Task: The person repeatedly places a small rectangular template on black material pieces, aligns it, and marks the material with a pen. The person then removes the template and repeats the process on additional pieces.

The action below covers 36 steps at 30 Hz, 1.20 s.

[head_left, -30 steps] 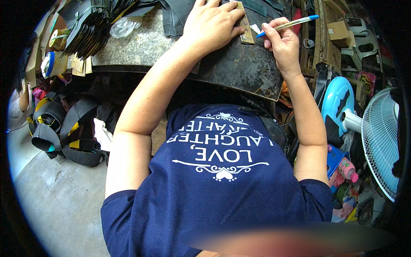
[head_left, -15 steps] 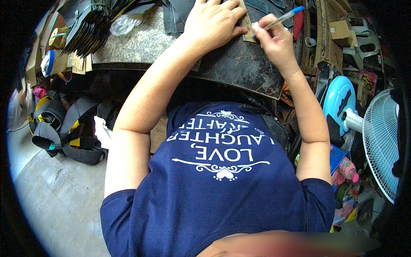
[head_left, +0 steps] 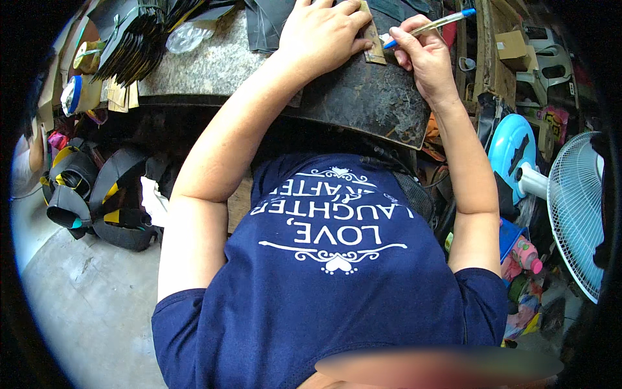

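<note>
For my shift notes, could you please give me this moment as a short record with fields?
left hand: left hand pressed flat on a small brown template
right hand: right hand grips a blue pen, tip at the template's edge
work surface: dark sheet lying over a grey stone slab
left side: stack of dark cut pieces, black and yellow straps on the floor
right side: white fan, blue plastic disc

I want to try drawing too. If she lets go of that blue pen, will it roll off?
Probably a little: the pen looks round, thin and light in the right hand. The dark sheet beneath looks flattish, so it might stop soon.
</note>
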Available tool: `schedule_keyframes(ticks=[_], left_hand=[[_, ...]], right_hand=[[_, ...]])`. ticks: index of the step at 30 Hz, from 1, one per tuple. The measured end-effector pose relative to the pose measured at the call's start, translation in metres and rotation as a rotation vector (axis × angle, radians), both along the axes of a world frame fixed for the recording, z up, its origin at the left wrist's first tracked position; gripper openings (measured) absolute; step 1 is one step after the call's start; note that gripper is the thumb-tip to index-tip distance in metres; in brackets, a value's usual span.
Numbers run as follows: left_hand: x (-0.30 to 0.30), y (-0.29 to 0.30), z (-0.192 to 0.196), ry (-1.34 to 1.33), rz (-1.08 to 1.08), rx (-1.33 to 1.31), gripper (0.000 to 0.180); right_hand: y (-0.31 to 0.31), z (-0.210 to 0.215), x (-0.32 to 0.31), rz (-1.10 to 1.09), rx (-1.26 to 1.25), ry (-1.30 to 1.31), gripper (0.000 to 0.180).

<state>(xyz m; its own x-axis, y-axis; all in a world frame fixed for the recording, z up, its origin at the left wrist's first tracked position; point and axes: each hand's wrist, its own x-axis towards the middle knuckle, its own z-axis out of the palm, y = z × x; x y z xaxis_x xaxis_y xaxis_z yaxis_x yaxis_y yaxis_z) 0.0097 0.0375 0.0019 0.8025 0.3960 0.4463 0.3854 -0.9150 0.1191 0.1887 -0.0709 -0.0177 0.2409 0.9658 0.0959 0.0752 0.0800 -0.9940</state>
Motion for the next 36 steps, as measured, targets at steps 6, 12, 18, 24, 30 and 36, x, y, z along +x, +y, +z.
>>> schedule_keyframes(ticks=[6,12,18,24,30,36], left_hand=[[0.002,0.002,-0.003,0.031,0.008,-0.005,0.036],[0.001,0.001,-0.003,0.059,0.017,0.001,0.041],[0.001,-0.001,-0.004,0.110,0.028,-0.055,0.045],[0.003,0.000,-0.017,0.123,0.062,0.092,0.054],[0.003,0.004,-0.014,-0.044,0.088,0.073,0.043],[-0.007,-0.001,0.002,-0.059,-0.047,-0.121,0.025]], right_hand=[[-0.004,-0.002,-0.013,0.094,0.312,-0.560,0.008],[-0.006,0.008,-0.026,0.094,0.451,-1.058,0.011],[-0.003,0.006,0.002,0.202,-0.008,-0.033,0.010],[-0.001,0.013,0.032,0.050,0.147,-0.551,0.027],[-0.006,0.014,0.004,-0.225,-0.086,-1.335,0.042],[-0.007,0.008,0.040,-0.276,-0.184,-1.126,0.039]])
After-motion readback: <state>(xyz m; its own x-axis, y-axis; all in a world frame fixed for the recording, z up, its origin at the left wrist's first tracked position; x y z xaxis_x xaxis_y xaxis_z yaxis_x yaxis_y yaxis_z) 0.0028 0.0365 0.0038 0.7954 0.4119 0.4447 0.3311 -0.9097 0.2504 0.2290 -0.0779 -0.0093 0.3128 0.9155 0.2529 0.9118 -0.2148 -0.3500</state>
